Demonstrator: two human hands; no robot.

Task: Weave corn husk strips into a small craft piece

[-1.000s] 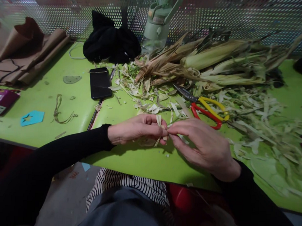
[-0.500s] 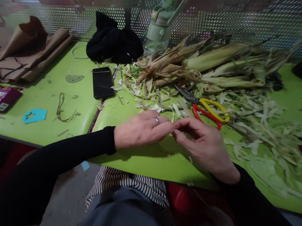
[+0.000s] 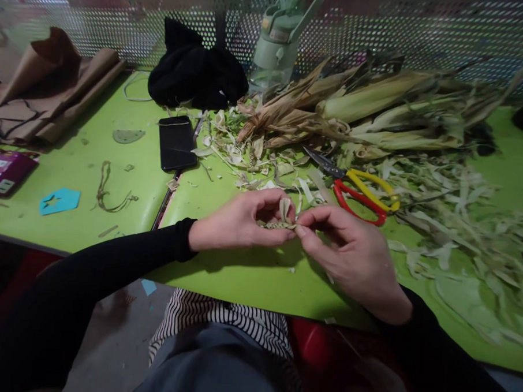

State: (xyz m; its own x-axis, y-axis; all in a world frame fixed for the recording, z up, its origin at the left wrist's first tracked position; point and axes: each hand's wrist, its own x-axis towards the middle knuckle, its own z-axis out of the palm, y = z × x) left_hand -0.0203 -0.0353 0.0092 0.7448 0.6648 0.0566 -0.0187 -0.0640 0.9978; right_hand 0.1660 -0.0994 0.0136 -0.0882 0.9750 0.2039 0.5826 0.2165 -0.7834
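My left hand (image 3: 238, 223) and my right hand (image 3: 350, 252) meet above the near part of the green table (image 3: 240, 282). Both pinch a small braided strip of corn husk (image 3: 280, 220) between fingertips; a loose pale end of the strip sticks up between them. Both arms wear black sleeves. Just beyond my right hand lie scissors with red and yellow handles (image 3: 357, 191), blades pointing left.
Unhusked corn cobs and dry husks (image 3: 369, 105) are piled at the back right, with husk scraps (image 3: 460, 210) scattered across the right side. A black phone (image 3: 176, 141), black cloth (image 3: 197, 69), pale green jug (image 3: 279, 43), brown paper (image 3: 45, 88), blue tag (image 3: 58, 201) and purple box (image 3: 5, 172) lie left.
My left hand rolled over, palm down half a second ago, then back so its fingertips pinch the braid again. The braid now shows between both hands, slightly higher than before.
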